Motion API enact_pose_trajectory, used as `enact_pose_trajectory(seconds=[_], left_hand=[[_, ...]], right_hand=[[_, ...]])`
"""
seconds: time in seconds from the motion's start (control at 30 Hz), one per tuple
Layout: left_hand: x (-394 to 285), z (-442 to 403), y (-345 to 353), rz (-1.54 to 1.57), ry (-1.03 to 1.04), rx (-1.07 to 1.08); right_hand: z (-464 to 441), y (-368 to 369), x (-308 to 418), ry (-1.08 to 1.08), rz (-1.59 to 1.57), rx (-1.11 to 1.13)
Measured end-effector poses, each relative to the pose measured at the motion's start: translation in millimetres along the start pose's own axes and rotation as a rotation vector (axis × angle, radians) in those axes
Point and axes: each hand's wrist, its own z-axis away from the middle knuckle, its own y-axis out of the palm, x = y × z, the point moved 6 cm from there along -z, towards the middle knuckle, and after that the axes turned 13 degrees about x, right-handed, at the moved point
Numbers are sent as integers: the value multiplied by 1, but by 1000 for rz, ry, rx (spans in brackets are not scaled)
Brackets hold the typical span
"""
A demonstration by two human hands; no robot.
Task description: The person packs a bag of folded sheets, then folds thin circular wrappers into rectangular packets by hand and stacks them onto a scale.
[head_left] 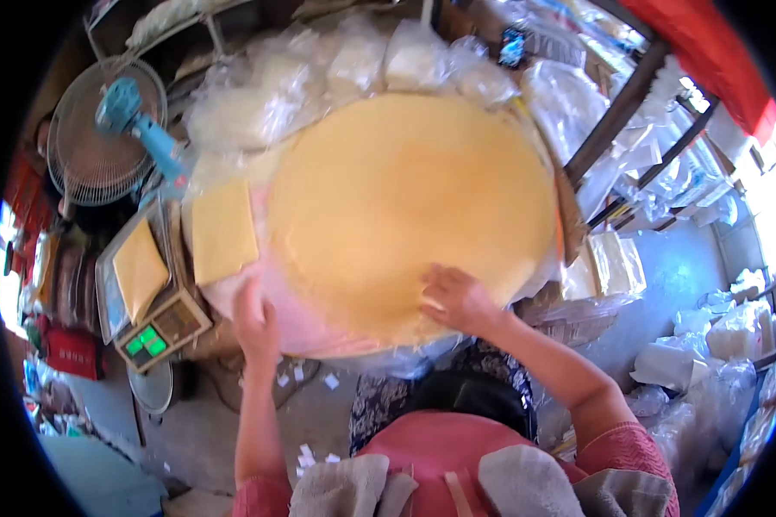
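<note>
A large, round, thin yellow sheet (405, 189), browner towards its middle, covers most of the table in front of me. My right hand (461, 299) is at its near right part, fingers curled in against the surface as if gripping it; the fingertips are partly hidden. To the left, my left hand (256, 319) is slightly blurred, with its fingers a little apart and nothing visible in them. It hovers by the near corner of a stack of rectangular yellow sheets (222, 231). Pinkish cloth or plastic (297, 323) shows under the round sheet.
A scale (159, 332) with a green display stands at left, bearing a folded yellow sheet (140, 269). Behind it is a blue fan (121, 103). Plastic-bagged packs (353, 65) line the far edge. More packs (608, 263) lie at right; paper scraps (306, 457) litter the floor.
</note>
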Motion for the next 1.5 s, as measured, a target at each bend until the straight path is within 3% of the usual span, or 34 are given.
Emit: enact_pose_trajectory(seconds=[0.17, 0.27, 0.47, 0.57, 0.77, 0.87, 1.03, 1.13, 1.23, 1.33, 1.37, 1.47, 1.5], left_hand=[[-91, 19, 45, 137, 378, 287], [-130, 24, 65, 207, 505, 423], [-150, 31, 81, 219, 498, 359], [-149, 35, 84, 239, 497, 398], [-140, 59, 96, 266, 491, 442], [-157, 53, 95, 131, 568, 428], [-153, 31, 109, 7, 389, 456], [-150, 17, 115, 42, 327, 558], [-145, 8, 119, 42, 254, 663], [-139, 7, 130, 29, 198, 803], [-144, 6, 127, 125, 240, 716], [-153, 6, 127, 117, 218, 728], [-154, 8, 127, 58, 306, 622]], right_hand=[[-4, -9, -7, -6, -192, -123], [-10, -10, -19, 225, -372, 111], [-5, -26, 12, -31, -34, -53], [-3, -8, 8, -33, 25, -9], [-5, -3, -9, 26, -177, -84], [-13, 12, -24, 89, -192, 18], [-16, -1, -68, 497, -694, 46], [-10, 3, -87, 627, -751, 9], [-13, 15, -78, 466, -796, 39], [-22, -15, -21, 243, -406, 136], [-26, -31, 0, 147, -288, 73], [-22, 0, -10, 221, -123, -25], [-23, -1, -15, 247, -142, -103]])
